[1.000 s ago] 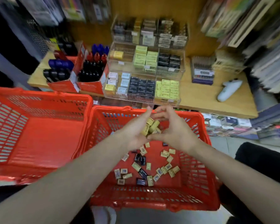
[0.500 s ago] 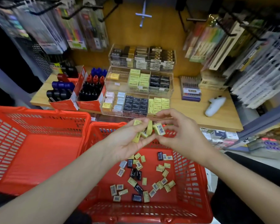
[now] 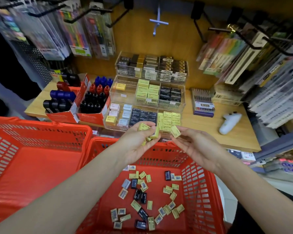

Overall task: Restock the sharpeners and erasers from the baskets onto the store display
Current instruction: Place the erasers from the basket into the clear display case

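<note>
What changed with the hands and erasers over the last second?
Both hands rose out of the right basket toward the display and parted. The right hand took one yellow eraser from the bunch and now pinches it alone. The left hand still holds the other yellow erasers. Unchanged: loose erasers in the right basket, display stock, left basket.

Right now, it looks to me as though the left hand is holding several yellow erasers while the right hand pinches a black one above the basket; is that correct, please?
Not quite: the eraser pinched in the right hand is yellow, not black, as the head view shows. The left hand does hold several yellow erasers above the basket.
</note>
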